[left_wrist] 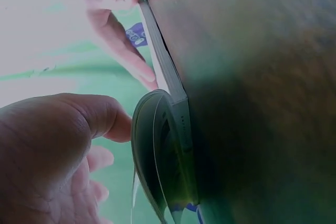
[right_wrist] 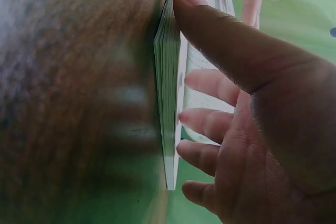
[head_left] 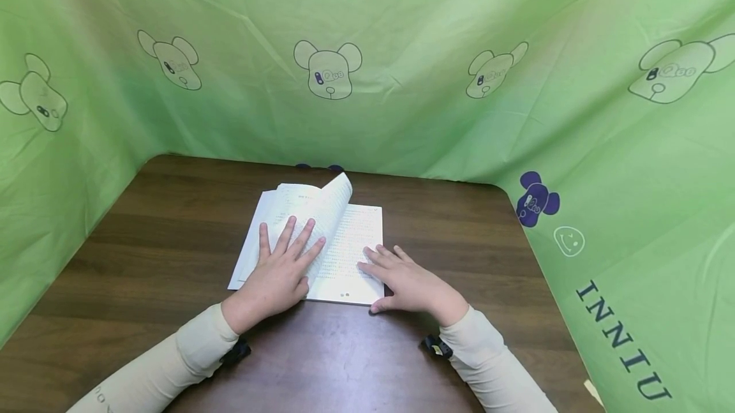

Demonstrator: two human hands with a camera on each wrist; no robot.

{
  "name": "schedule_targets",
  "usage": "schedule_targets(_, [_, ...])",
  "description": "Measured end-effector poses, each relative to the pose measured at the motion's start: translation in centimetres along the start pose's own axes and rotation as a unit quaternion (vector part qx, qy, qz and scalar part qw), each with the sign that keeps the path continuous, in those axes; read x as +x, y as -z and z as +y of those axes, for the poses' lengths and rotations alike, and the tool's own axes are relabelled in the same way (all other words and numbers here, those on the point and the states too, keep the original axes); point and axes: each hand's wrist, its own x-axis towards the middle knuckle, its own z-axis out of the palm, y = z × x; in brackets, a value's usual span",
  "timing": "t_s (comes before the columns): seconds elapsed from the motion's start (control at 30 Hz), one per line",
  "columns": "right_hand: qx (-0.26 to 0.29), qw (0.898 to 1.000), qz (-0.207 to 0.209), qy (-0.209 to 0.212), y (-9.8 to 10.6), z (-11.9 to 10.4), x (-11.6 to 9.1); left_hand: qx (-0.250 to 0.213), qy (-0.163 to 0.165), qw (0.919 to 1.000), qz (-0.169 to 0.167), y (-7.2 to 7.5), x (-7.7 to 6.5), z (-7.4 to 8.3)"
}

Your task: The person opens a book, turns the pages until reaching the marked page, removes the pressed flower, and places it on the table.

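An open book [head_left: 350,260] lies on the table, its pages covered in small print. My left hand [head_left: 277,276] rests spread on the left-hand pages, and one leaf [head_left: 339,199] arches up beside its fingers, its top corner curling. In the left wrist view the left thumb [left_wrist: 113,119] touches the bowed pages near the spine. My right hand [head_left: 410,282] lies at the right page's edge with fingertips on the paper. The right wrist view shows its thumb [right_wrist: 210,22] by the book's lower corner and the thick page block [right_wrist: 168,93] standing above the table.
The brown wooden table [head_left: 459,228] surrounds the book. A green curtain [head_left: 402,126] with printed bear heads hangs behind and at both sides. Dark devices [head_left: 439,346] are strapped at both wrists.
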Motion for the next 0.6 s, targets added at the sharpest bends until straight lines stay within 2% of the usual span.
schedule_targets(0.33, [-0.003, 1.000, -0.012, 0.002, 0.04, -0.22, 0.08, -0.031, -0.043, 0.9982, -0.028, -0.03, -0.04, -0.07])
schedule_targets(0.6, [-0.013, 1.000, -0.016, 0.014, 0.30, -0.34, 0.02, -0.056, -0.072, 0.9888, -0.118, -0.02, 0.10, -0.39])
